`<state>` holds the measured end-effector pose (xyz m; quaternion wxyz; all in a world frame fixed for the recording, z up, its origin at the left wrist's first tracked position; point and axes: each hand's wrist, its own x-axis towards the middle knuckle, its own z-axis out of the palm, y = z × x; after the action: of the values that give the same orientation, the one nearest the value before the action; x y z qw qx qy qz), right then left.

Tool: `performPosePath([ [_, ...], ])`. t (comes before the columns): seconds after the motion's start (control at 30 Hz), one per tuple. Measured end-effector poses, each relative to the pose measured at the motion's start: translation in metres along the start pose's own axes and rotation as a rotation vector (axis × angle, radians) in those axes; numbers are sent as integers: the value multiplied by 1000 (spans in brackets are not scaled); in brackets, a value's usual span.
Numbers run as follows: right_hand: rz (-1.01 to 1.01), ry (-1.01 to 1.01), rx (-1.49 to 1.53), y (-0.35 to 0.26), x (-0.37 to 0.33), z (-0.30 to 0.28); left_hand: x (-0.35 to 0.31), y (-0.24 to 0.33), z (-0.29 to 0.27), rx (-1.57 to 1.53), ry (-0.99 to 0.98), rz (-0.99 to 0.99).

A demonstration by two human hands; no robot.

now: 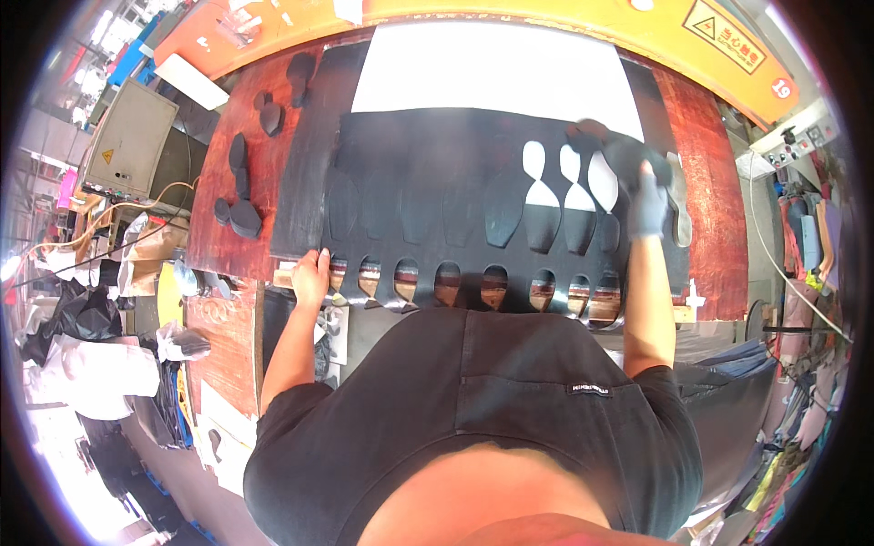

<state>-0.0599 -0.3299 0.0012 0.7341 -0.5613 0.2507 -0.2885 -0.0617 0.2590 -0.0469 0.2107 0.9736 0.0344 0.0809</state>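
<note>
A black sheet (pixel 410 150) lies over a white sheet (pixel 492 73) on the work table. Shoe-sole-shaped holes run through the black one, and a row of cut-outs along its front edge hangs over the table's edge. At the front left corner, my bare left hand (pixel 312 278) has its fingers closed on the black sheet's edge. My right hand (pixel 648 207), in a grey glove, is over the sheet's right side. It grips dark insole pieces (pixel 630 155), which are smeared by motion; how many cannot be told. White shows through several holes beside it.
Several loose dark insoles (pixel 241 218) lie on the red board (pixel 259 164) at left. An orange machine beam (pixel 546 23) crosses the far side. A grey electrical box (pixel 132 136) stands at left, a control panel (pixel 797 136) at right. Coloured material (pixel 806 237) is piled at far right.
</note>
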Motion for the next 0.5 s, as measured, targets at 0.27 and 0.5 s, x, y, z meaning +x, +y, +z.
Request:
performPosePath([
  [0.27, 437, -191, 322, 17, -121, -116, -26, 0, -5, -446, -139, -163],
  [0.5, 278, -220, 18, -21, -87, -66, 12, 40, -24, -581, -136, -303],
])
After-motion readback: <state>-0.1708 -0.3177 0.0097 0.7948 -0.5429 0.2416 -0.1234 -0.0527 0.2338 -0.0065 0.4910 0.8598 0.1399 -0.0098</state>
